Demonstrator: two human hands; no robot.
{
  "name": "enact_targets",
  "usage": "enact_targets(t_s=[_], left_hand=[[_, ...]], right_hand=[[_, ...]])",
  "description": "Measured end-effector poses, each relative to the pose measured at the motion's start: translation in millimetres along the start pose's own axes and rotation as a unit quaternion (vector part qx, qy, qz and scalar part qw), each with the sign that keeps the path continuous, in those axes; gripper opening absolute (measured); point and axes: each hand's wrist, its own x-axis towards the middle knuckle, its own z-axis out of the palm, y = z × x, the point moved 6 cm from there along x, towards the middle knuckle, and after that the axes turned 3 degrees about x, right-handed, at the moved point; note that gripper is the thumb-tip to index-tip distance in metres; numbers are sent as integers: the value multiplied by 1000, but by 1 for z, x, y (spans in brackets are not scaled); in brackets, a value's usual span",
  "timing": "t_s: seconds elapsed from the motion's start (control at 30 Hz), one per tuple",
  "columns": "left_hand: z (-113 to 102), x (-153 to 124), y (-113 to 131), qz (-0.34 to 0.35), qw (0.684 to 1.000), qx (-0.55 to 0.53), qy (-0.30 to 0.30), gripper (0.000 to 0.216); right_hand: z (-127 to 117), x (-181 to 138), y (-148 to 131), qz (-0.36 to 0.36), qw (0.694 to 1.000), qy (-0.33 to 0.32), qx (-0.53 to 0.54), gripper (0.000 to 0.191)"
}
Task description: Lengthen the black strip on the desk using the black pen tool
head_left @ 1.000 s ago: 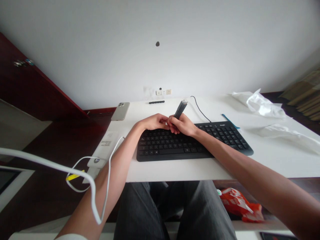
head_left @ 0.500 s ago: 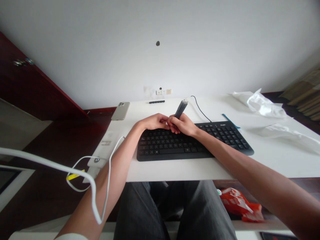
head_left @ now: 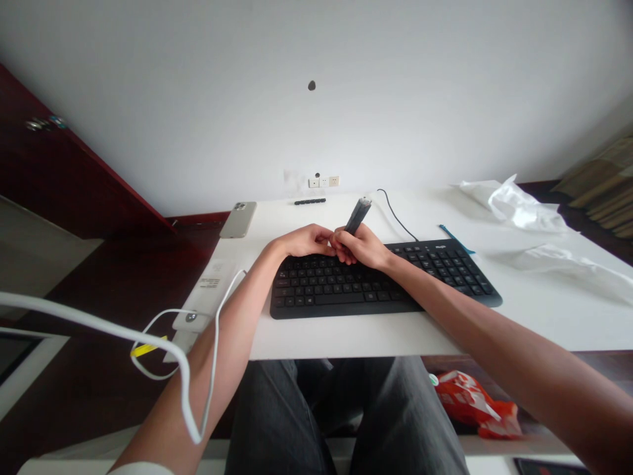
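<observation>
On the white desk lies a black keyboard, its cable running back toward the wall. My right hand is closed around a dark grey, pen-shaped tool, held tilted with its lighter end up. The tool's lower end is hidden by my fingers, over the keyboard's back rows. My left hand rests at the keyboard's upper left part, fingers bent and pressed together against my right fingertips. Whatever it pinches, if anything, is hidden.
Near the wall lies a row of small black pieces. A phone sits back left. A thin blue strip lies behind the keyboard; white plastic wrapping is at right. A white cable hangs over my left forearm.
</observation>
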Motion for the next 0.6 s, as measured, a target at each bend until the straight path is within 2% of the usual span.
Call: enact_targets(t_s=[0.6], left_hand=[[-1, 0, 0, 9, 1000, 2, -2, 23]], right_hand=[[0, 0, 0, 6, 1000, 9, 5, 25]])
